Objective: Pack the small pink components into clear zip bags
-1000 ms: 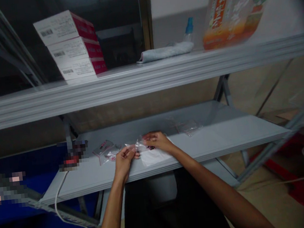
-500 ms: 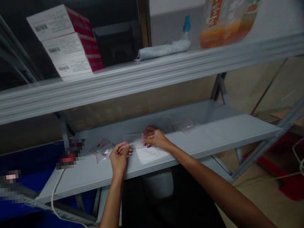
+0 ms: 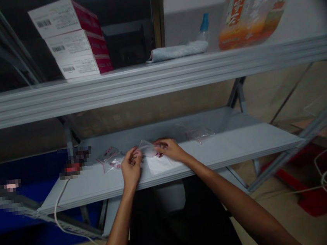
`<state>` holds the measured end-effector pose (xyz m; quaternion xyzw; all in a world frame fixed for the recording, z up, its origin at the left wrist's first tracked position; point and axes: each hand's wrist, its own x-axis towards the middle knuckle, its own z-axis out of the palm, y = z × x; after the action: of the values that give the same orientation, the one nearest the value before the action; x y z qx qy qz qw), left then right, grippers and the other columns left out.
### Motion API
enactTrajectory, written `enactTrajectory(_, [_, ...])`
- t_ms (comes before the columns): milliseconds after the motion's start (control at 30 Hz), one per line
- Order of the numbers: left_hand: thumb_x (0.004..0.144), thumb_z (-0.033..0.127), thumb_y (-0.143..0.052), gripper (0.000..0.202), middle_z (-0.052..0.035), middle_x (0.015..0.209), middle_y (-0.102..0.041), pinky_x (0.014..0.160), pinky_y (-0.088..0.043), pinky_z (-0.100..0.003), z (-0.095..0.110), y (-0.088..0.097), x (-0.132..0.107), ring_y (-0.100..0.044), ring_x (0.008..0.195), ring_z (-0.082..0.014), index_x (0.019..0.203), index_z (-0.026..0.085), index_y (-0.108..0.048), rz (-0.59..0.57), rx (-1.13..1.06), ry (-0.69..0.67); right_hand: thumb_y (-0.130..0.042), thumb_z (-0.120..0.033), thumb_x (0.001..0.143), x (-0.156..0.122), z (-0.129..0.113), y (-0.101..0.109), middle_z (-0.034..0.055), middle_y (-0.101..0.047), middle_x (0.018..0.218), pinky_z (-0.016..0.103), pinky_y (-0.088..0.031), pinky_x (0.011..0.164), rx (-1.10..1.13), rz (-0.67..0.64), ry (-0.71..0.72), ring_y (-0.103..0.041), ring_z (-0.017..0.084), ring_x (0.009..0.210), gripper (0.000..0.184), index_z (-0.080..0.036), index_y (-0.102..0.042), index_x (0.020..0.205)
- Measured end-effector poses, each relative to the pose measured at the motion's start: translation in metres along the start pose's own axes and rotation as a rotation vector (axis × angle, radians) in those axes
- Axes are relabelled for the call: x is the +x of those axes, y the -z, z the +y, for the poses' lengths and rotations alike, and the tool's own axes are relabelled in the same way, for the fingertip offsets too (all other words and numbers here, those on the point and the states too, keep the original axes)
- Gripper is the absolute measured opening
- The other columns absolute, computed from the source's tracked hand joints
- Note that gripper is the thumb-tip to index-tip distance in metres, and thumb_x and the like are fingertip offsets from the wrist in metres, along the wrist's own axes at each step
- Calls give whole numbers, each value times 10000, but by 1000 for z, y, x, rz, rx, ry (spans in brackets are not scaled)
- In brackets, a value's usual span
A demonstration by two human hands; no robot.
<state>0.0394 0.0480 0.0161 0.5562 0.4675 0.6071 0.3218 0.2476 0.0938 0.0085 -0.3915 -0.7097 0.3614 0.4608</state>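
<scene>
Head view: one small clear plastic bag [image 3: 146, 147] sits between the two hands, above the front half of the grey lower shelf [image 3: 240, 134]. Left hand [image 3: 131, 166]: fingers curled, thumb and fingertips pinched narrow on the left edge of the bag. Right hand [image 3: 170, 150]: likewise narrow, fingertips at the right edge of the same bag. Small dark reddish pieces [image 3: 159, 154] show just beneath the right fingertips; cannot tell whether they are gripped, in the bag or lying below it.

Directly under and in front of the right hand, a white sheet [image 3: 162, 165] lies flat near the front edge of the shelf. To the left of the left hand, just beside it, a group of clear bags with pinkish edges [image 3: 111, 163] lies on the shelf, contents too small to identify. To the right, apart from the right hand, another thin clear bag [image 3: 201, 135] lies flat.

Upper shelf [image 3: 135, 78], beyond the hands: three white-and-red boxes [image 3: 69, 42] stacked at left; a folded pale cloth [image 3: 178, 51] near the middle; a blue-topped bottle [image 3: 204, 24] just behind its right end; a large orange-labelled container [image 3: 251, 14] at right. Below left, a white cable [image 3: 57, 213] hangs past the end of the lower shelf
</scene>
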Motion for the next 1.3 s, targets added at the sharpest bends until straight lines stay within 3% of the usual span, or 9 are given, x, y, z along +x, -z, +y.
enactTrajectory(200, [788,245,-674,352,-149,1131,-711,871,-517,-355,-1,-2,0,-688,950,-212,1125,147,-644,-90,-44,43,-649,-301,829,-7,7,14,80,-734,923,310,-489,819,-167,92,104,-672,200,884,192,-151,-717,928])
enactTrajectory(433, [742,132,-656,434,-123,1071,-729,1042,-416,-456,-1,-14,-10,-636,1074,-271,1175,163,-675,-183,288,-64,-688,-304,803,-10,19,14,67,-743,873,298,-472,794,-201,129,101,-672,202,841,157,-161,-731,851])
enactTrajectory(567, [784,144,-608,451,-148,1138,-694,1066,-405,-449,-2,-19,-14,-585,1152,-267,1232,116,-644,-213,494,-141,-706,-316,785,-10,19,14,50,-735,769,273,-474,712,-154,128,103,-665,191,735,152,-168,-724,759])
enactTrajectory(867, [800,182,-629,482,-177,1276,-630,1073,-405,-458,-8,-21,-13,-585,1190,-274,1278,122,-611,-245,405,-107,-690,-341,798,-9,21,15,59,-744,772,273,-472,699,-89,115,92,-672,190,737,180,-172,-729,750])
enactTrajectory(1100, [810,159,-591,487,-158,1285,-627,1068,-417,-416,-9,-21,-13,-591,1186,-243,1296,125,-574,-256,417,-120,-704,-381,788,-9,26,17,57,-729,771,275,-443,672,-93,193,85,-646,190,724,221,-162,-711,763])
enactTrajectory(1200, [814,154,-570,431,-140,1228,-657,1005,-466,-403,-2,-14,-10,-614,1124,-238,1243,139,-604,-232,508,-155,-703,-384,777,-8,25,19,69,-720,785,290,-462,694,-45,271,82,-647,200,743,227,-157,-699,775])
enactTrajectory(1300, [810,144,-544,377,-125,1169,-679,1015,-443,-427,10,7,-4,-583,1135,-267,1174,140,-643,-147,756,-274,-688,-354,762,-8,23,27,81,-708,825,304,-492,735,81,467,78,-657,202,783,201,-159,-651,797])
